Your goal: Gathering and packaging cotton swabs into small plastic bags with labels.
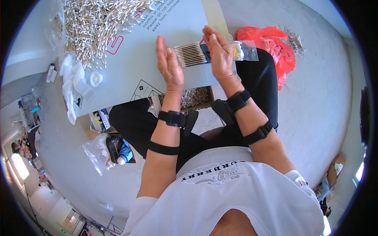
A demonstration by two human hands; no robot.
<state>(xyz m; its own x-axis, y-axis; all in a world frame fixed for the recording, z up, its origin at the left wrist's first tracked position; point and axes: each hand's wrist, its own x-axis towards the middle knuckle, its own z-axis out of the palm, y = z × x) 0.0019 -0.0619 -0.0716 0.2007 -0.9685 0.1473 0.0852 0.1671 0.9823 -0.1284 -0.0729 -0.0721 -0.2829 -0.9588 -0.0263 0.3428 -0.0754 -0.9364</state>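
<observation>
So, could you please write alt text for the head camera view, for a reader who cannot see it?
A seated person's left hand and right hand press a neat bundle of wooden cotton swabs between flat palms, its far end in a clear plastic sleeve. A loose heap of swabs lies on the grey board ahead; an orange plastic bag lies right.

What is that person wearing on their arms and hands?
Both hands, the left hand and the right hand, are bare, with no gloves. Each arm has a black wrist strap with a small black box on it, plus a second plain black band higher up the forearm. Short white shirt sleeves end above the elbows.
</observation>
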